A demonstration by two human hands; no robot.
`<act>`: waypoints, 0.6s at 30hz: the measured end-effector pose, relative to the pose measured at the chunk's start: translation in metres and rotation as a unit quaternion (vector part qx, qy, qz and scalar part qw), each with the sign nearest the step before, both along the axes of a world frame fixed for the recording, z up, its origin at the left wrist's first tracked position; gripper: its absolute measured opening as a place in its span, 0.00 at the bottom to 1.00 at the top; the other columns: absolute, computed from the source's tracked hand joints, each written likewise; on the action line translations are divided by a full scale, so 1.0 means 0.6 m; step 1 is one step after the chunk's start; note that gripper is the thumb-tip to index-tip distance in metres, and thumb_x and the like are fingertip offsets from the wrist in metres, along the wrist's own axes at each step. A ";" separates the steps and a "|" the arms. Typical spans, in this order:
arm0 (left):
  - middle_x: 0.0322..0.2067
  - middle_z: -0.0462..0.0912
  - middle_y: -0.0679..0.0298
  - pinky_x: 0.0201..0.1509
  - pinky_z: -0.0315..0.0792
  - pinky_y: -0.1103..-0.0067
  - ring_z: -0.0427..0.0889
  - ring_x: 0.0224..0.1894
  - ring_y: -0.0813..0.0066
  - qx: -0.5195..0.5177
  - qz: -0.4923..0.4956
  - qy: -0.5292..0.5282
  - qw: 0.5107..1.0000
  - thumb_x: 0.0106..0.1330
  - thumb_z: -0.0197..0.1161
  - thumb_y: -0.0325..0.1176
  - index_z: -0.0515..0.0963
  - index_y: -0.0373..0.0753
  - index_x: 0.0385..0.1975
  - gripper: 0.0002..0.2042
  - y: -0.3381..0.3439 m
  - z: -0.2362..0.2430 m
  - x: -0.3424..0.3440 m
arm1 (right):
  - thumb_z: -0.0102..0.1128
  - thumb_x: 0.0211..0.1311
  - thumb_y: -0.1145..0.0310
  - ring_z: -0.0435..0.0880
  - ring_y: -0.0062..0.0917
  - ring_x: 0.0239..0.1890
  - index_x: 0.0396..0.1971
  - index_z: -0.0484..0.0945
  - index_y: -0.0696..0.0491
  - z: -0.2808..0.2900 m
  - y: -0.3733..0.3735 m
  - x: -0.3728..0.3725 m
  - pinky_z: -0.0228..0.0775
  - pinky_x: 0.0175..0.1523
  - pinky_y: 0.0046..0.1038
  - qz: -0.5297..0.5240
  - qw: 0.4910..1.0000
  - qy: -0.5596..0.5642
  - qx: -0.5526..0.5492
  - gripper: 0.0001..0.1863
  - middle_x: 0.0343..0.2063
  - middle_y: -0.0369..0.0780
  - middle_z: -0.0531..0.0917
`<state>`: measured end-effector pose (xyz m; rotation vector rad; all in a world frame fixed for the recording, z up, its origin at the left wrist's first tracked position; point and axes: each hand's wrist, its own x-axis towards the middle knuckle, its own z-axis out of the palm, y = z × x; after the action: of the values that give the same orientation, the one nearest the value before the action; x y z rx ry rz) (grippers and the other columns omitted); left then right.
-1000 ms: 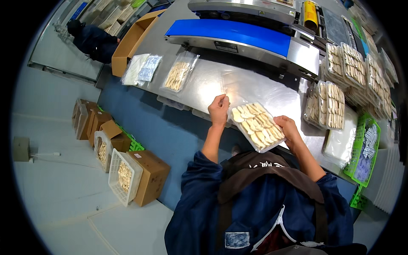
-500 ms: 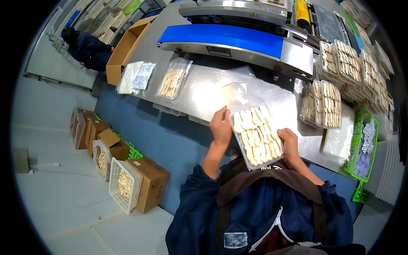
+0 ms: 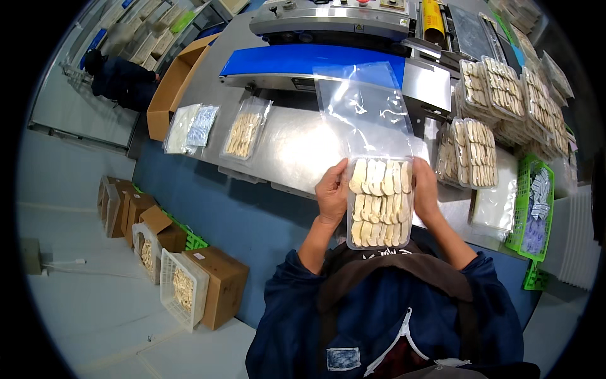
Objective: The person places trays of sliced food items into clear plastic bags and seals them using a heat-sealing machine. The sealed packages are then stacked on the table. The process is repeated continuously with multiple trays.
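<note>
A steel table (image 3: 287, 139) ran across the far side of the scene, carrying a machine with a flat blue belt (image 3: 271, 63). An open cardboard box (image 3: 180, 82) stood at the far left, and stacked trays of pale slices (image 3: 505, 88) crowded the right, with a green basket (image 3: 521, 208) nearer. A smaller filled packet (image 3: 243, 134) lay toward the table's left end. Near the middle, in front of the table's near edge, a clear tray (image 3: 379, 247) was held up before the person's body, its sliced pieces (image 3: 379, 205) set in three rows. Clear film (image 3: 366, 104) stretched from its far end, overlapping the belt in view; whether it touched the belt could not be told. The left hand (image 3: 332, 192) was clamped on the tray's left edge and the right hand (image 3: 425, 188) on its right, the two apart with the tray between. The step in hand seemed to be steadying the tray with its film spread out; the next move probably called for an even two-sided grip, keeping the rows undisturbed and the film uncreased.
</note>
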<state>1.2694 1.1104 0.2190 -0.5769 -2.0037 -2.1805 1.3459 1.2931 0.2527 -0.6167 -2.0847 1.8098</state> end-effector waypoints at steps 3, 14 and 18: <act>0.31 0.78 0.64 0.38 0.69 0.87 0.75 0.32 0.82 0.071 -0.046 -0.090 0.992 0.60 0.53 0.21 0.72 0.30 0.44 0.12 0.011 -0.012 0.002 | 0.47 0.60 0.60 0.68 0.12 0.26 0.29 0.72 0.54 -0.036 -0.006 0.003 0.61 0.34 0.16 -0.055 0.965 0.036 -0.253 0.12 0.23 0.29 0.71; 0.32 0.76 0.65 0.34 0.68 0.85 0.73 0.32 0.80 0.027 -0.056 -0.132 0.989 0.53 0.55 0.18 0.75 0.30 0.41 0.14 -0.025 0.016 0.001 | 0.58 0.51 0.71 0.72 0.14 0.28 0.24 0.74 0.56 -0.064 0.047 0.033 0.64 0.39 0.17 0.079 0.960 0.010 -0.268 0.05 0.24 0.33 0.76; 0.30 0.74 0.65 0.41 0.66 0.82 0.71 0.34 0.79 0.226 -0.139 -0.301 0.916 0.55 0.52 0.18 0.70 0.26 0.46 0.16 -0.058 0.026 0.011 | 0.56 0.53 0.71 0.69 0.13 0.25 0.22 0.72 0.55 -0.036 0.041 0.025 0.60 0.36 0.17 0.114 0.948 -0.018 -0.297 0.05 0.21 0.30 0.74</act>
<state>1.2758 1.0756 0.2343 -0.1302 -1.5770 -3.1702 1.3607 1.3179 0.2313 -0.5641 -1.6652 2.6072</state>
